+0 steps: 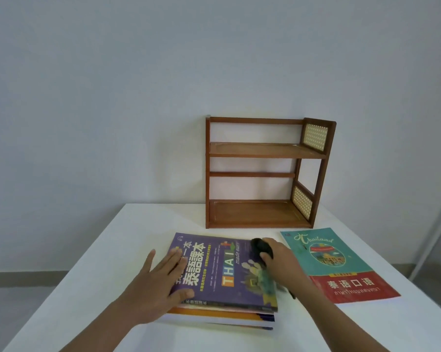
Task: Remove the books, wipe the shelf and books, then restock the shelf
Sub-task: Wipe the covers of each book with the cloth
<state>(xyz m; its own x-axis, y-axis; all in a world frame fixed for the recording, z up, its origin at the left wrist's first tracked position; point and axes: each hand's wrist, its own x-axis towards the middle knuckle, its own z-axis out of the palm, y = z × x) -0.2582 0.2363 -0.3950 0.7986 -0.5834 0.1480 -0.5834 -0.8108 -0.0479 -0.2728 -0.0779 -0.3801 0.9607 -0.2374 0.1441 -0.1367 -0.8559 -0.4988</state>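
A brown wooden two-tier shelf (265, 153) stands at the back of the white table, both tiers bare. A purple Thai textbook (222, 273) tops a stack of several books (222, 318) at the table's front. My left hand (161, 283) lies flat, fingers spread, on the purple cover's left side. My right hand (277, 260) presses a dark cloth (261, 247) against the cover's upper right part. A teal and red Thailand book (341, 265) lies flat to the right of the stack.
The white table (112, 250) meets a plain wall behind the shelf. Its left and right edges fall off to a grey floor. A pale vertical post (432, 237) stands at the far right.
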